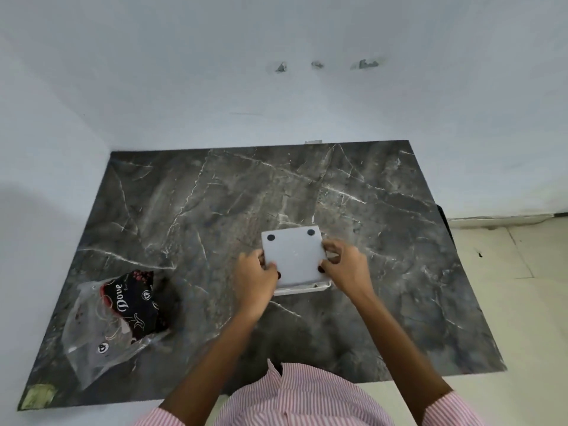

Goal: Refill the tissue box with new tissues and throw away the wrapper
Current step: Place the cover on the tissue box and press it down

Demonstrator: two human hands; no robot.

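Observation:
A grey square tissue box [294, 256] lies upside down at the middle of the dark marble table [215, 195], its flat bottom panel with two black round feet facing up. My left hand [255, 276] grips the panel's left edge, and my right hand [344, 264] grips its right edge. A white rim of the box shows under the panel's near edge. The tissue wrapper [113, 318], clear plastic with a black and red "Dove" print, lies crumpled on the table's near left part, apart from both hands. No tissues are visible.
White walls close in the table at the back and left. A pale tiled floor [507, 272] lies to the right. A greenish patch [38, 395] marks the table's near left corner. My pink striped shirt [295, 395] is at the near edge.

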